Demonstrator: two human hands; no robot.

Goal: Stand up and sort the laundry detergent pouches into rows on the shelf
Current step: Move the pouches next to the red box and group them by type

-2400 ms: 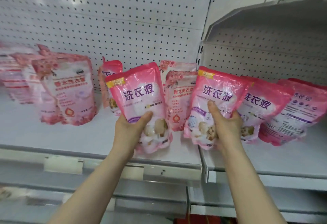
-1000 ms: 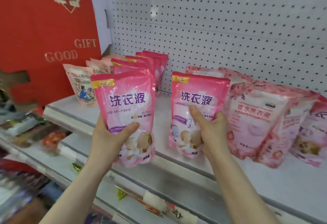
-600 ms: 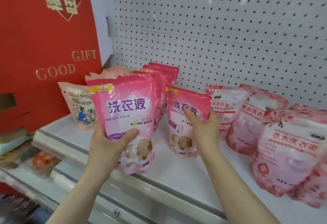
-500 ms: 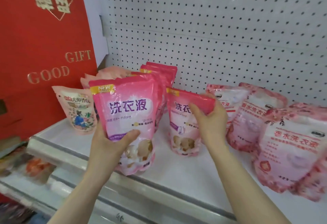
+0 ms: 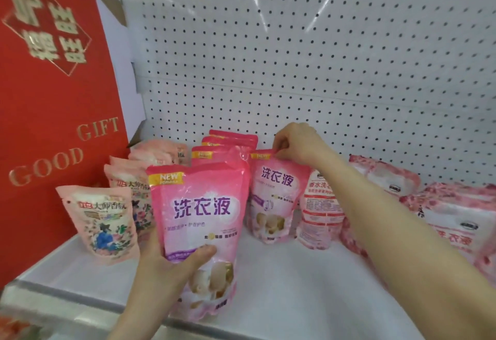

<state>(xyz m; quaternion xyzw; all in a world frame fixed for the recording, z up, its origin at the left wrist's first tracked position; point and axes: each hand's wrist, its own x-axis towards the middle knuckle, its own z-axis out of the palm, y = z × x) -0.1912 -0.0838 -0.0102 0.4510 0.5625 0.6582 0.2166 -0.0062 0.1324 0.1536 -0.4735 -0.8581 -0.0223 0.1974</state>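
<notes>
My left hand [image 5: 166, 264] grips a bright pink detergent pouch [image 5: 200, 213] with purple lettering, held upright over the front of the white shelf [image 5: 295, 286]. Behind it a row of matching pink pouches [image 5: 228, 143] runs back toward the pegboard. My right hand [image 5: 298, 143] pinches the top edge of a second bright pink pouch [image 5: 273, 200], which stands upright on the shelf just right of that row.
Pale floral pouches [image 5: 104, 224] stand at the left beside a red gift box [image 5: 53, 98]. Rose-patterned pink pouches [image 5: 319, 210] and more of them [image 5: 456, 221] crowd the right. White pegboard [image 5: 322, 57] backs the shelf.
My right hand slid from the pouch's middle up to its top edge, and the pouch moved back beside the pink row. The left hand's pouch stayed near the shelf front.
</notes>
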